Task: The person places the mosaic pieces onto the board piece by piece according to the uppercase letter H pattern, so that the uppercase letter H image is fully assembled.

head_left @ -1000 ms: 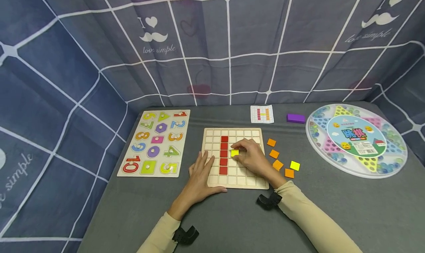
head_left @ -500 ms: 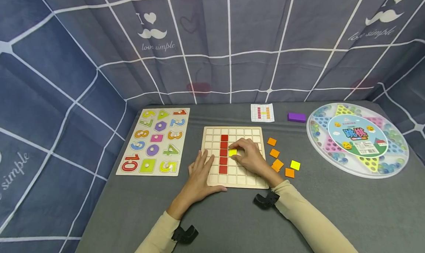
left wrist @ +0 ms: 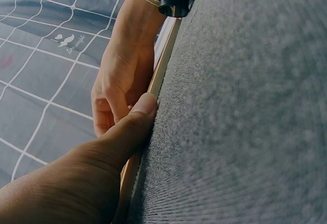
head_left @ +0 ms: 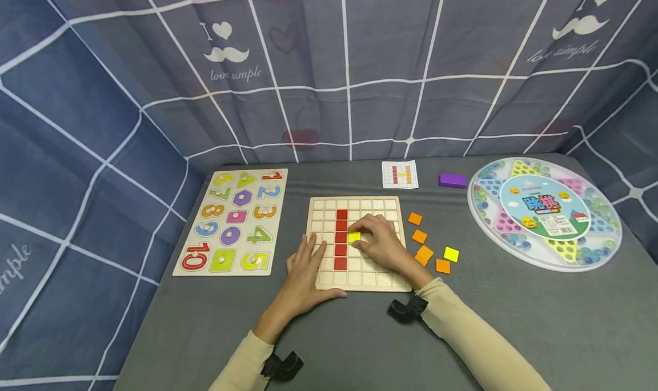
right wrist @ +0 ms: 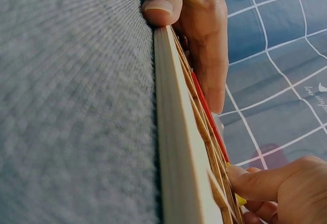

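Observation:
A wooden grid board (head_left: 380, 279) lies on the grey cloth, with a column of several red square tiles (head_left: 341, 237) in it. My right hand (head_left: 380, 244) reaches over the board from the right. Its thumb and index finger pinch a yellow square tile (head_left: 354, 237) in the cell just right of the red column's middle. My left hand (head_left: 304, 271) rests on the board's near left corner, fingers straight over its left side and thumb along the front edge. In the right wrist view, part of the yellow tile (right wrist: 241, 200) shows beneath the right thumb; the fingers hide the rest.
Right of the board lie several orange tiles (head_left: 414, 218) and another yellow tile (head_left: 451, 254). A pattern card (head_left: 400, 174) and a purple block (head_left: 452, 180) sit behind. A number puzzle board (head_left: 231, 222) flanks the left; a round Chinese checkers set (head_left: 545, 214), the right.
The right hand has shifted the yellow tile slightly left, up against the red column. The left hand stays on the board's corner. The head view has drifted a little.

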Tool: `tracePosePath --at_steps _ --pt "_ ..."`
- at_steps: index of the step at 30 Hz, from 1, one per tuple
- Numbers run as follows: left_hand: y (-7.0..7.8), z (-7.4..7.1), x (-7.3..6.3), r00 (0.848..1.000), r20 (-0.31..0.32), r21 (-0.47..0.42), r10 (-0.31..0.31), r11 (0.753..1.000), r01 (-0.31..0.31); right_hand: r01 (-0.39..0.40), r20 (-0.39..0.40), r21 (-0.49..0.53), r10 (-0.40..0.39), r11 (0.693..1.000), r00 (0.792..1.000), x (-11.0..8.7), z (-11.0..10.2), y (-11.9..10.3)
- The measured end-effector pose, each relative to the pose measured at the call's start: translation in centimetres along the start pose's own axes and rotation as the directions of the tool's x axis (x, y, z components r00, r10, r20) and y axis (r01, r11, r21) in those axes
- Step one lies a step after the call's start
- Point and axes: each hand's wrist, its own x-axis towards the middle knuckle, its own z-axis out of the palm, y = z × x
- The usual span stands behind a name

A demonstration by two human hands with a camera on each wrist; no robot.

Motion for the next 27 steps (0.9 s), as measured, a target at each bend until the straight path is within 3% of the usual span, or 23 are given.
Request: tracePosePath --at_steps 27 --pt "-0.30 0.10 -0.03 1.000 0.003 -0.011 0.004 1.000 -0.004 0.043 0.025 -0.069 -0.041 0.997 0.999 -0.16 0.19 -0.10"
